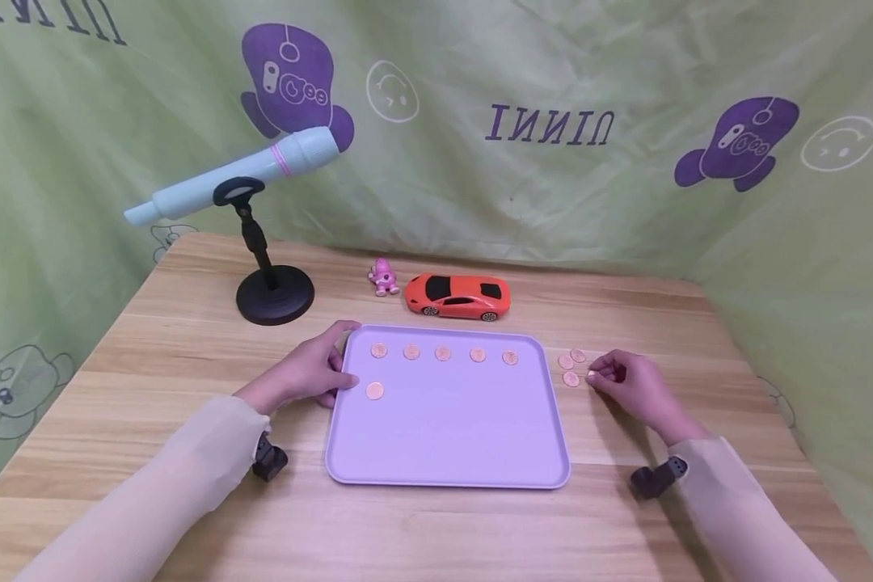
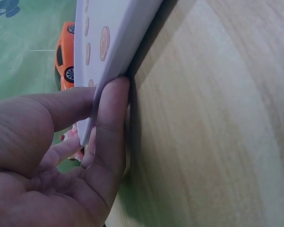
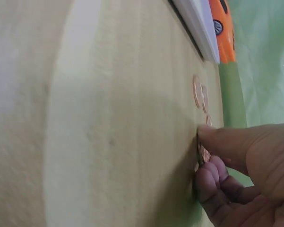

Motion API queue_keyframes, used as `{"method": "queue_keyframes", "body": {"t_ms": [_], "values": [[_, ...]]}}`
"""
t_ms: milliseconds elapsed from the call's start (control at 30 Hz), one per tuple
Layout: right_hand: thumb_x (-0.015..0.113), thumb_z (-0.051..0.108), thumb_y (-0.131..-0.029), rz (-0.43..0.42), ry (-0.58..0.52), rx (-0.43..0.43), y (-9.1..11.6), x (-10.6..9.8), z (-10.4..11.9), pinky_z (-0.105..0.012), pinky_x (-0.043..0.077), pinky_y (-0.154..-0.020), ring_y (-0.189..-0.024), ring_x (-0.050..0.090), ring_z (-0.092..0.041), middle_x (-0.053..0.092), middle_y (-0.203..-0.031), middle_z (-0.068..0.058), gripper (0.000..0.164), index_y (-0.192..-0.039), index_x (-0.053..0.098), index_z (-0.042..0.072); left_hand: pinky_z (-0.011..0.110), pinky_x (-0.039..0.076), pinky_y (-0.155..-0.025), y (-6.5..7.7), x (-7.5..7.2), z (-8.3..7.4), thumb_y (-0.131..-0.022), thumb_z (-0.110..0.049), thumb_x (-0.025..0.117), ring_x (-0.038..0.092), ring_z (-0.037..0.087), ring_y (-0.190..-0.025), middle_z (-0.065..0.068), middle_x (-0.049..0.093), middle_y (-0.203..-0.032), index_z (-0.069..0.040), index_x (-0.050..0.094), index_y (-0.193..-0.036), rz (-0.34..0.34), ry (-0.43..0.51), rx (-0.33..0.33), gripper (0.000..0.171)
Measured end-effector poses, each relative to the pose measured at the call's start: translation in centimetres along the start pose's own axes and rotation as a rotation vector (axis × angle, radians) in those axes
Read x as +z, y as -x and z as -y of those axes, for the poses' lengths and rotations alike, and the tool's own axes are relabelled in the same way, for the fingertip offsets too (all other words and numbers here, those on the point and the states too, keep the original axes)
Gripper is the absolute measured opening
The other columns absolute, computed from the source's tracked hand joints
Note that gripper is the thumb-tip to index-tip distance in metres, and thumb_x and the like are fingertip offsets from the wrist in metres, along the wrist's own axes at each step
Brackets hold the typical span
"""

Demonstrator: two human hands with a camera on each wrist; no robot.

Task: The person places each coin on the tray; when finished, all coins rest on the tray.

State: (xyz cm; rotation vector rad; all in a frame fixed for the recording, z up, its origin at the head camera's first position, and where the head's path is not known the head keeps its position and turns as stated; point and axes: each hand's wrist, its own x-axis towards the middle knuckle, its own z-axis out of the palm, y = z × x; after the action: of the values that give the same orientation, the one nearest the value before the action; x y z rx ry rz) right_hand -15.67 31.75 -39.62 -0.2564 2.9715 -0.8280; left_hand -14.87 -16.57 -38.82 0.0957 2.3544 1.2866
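A lilac tray (image 1: 466,440) lies on the wooden table. On it a row of several copper coins (image 1: 443,354) runs along the far side, and a single coin (image 1: 374,391) sits below the row's left end. My left hand (image 1: 307,369) grips the tray's left edge, thumb on the rim and fingers beneath, as the left wrist view shows. Right of the tray, my right hand (image 1: 634,390) pinches a copper coin (image 3: 204,152) between thumb and fingers, close to the tabletop. Three loose coins (image 1: 571,378) lie between that hand and the tray.
Behind the tray stand an orange toy car (image 1: 458,297) and a small pink figurine (image 1: 383,277). At the back left, a light blue microphone (image 1: 218,184) rests in a black stand (image 1: 275,295). A green printed cloth (image 1: 451,186) hangs behind the table.
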Motion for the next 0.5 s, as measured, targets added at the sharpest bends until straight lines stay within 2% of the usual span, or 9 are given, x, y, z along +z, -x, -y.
{"method": "queue_keyframes", "body": {"t_ms": [167,500], "values": [[0.079,0.012,-0.092,0.036,-0.031,0.026,-0.06,-0.46,-0.65,-0.016,0.051,-0.069,-0.079,0.058,-0.006,0.072,-0.093,-0.013,0.020,-0.102,0.072,-0.003,0.032,0.065,-0.058,0.03,0.00,-0.09,-0.094,0.002,0.072,0.063,0.018,-0.070,0.012,0.048,-0.095,-0.015,0.026,-0.162,-0.001,-0.003,-0.009,0.084],[0.079,0.016,-0.093,0.049,-0.041,0.053,0.02,-0.80,-0.73,-0.017,0.052,-0.065,-0.075,0.057,-0.005,0.072,-0.091,-0.009,0.020,-0.099,0.071,0.000,0.031,0.065,-0.058,0.13,-0.12,-0.17,-0.095,0.000,0.073,0.063,0.018,-0.068,0.013,0.049,-0.095,-0.016,0.025,-0.163,0.004,-0.002,-0.018,0.085]]}}
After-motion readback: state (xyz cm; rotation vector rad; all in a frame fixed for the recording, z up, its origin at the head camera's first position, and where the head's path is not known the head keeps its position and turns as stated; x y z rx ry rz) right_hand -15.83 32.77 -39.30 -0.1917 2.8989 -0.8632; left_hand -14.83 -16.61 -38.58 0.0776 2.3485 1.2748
